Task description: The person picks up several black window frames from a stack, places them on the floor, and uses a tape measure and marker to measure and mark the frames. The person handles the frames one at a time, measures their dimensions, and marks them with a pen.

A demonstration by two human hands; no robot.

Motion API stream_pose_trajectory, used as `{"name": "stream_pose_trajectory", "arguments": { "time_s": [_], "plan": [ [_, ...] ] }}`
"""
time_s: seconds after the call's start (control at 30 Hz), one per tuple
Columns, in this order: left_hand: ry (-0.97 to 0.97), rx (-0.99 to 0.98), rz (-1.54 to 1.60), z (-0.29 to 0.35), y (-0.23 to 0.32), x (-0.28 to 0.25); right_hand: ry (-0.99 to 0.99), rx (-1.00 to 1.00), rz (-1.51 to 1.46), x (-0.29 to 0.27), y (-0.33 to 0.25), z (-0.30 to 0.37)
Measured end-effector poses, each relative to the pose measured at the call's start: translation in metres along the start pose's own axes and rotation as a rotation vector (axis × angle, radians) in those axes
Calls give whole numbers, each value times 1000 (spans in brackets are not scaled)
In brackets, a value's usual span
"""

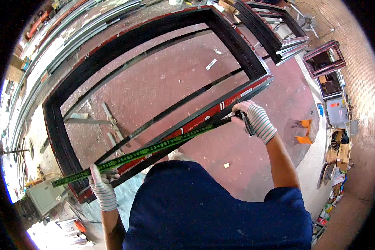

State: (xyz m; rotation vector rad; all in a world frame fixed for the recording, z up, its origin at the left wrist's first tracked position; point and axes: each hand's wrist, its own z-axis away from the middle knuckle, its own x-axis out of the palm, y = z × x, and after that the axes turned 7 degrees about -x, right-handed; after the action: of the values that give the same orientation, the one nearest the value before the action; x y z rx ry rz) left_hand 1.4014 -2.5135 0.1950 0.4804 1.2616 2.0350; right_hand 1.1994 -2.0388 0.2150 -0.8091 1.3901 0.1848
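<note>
A green tape measure with dark markings is stretched along the near side of a large black window or door frame, which has red film on its edges. My left hand, in a striped white glove, grips the tape near the frame's near left corner, and the tape's end sticks out past it to the left. My right hand, gloved alike, is closed at the tape's other end, by the near right part of the frame. A dark, narrow piece shows in its fingers, perhaps the tape's case seen edge-on.
Smaller dark frames lie at the far right, with a reddish frame beyond. Long metal profiles are stacked at the far left. An orange bracket-like piece stands on the red floor. A pale box sits at the left.
</note>
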Motion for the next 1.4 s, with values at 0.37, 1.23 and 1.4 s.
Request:
{"name": "stream_pose_trajectory", "arguments": {
  "time_s": [0.37, 1.23, 1.4],
  "plan": [
    [-498, 543, -497, -9, -1, 60, 110, 374, -430, 24, 7, 46],
    [-273, 820, -1307, 1, -33, 68, 406, 343, -228, 78, -19, 13],
    [-228, 869, -1314, -11, -42, 62, 416, 331, -197, 85, -17, 12]
  ]
}}
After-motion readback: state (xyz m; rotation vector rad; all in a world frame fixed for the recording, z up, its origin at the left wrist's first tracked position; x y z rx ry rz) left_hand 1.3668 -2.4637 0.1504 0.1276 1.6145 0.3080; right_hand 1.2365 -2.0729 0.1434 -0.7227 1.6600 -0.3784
